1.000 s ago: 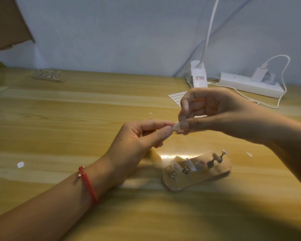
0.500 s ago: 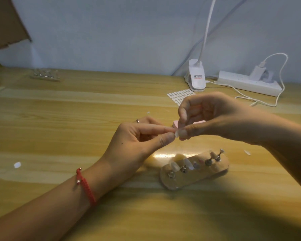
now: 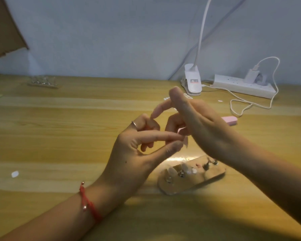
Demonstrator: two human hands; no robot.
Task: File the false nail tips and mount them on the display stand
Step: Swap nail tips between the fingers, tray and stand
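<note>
**Nail tip in left-hand pinch above the display stand**

1. Wooden table [image 3: 59, 136]: carries every item listed below and runs back to a pale wall.
2. Left hand [image 3: 137, 150]: raised over the table centre. Thumb and forefinger are closed narrowly on a false nail tip, and the other fingers are curled behind. There is a ring on one finger and a red cord bracelet [image 3: 89, 204] at the wrist.
3. Right hand [image 3: 198, 124]: just beside the left hand and motion-blurred. Thumb and forefinger are spread wide and the remaining fingers are loosely curled. It does not touch the nail tip.
4. Display stand [image 3: 186, 185]: a flat wooden base lying on the table below and just right of the hands. It has a row of metal pegs, and a few of them carry pale tips.
5. White power strip [image 3: 233, 85]: at the far right by the wall, with a charger plugged in.
6. White clip lamp [image 3: 193, 82]: just left of the strip.
7. Pink buffer block [image 3: 230, 120]: on the table, partly hidden behind the right hand.
8. False nail tip [image 3: 186, 141]: translucent, held at the left fingertips, clear of the stand.
9. Loose nail tip [image 3: 15, 174]: on the table, well apart to the left.
</note>
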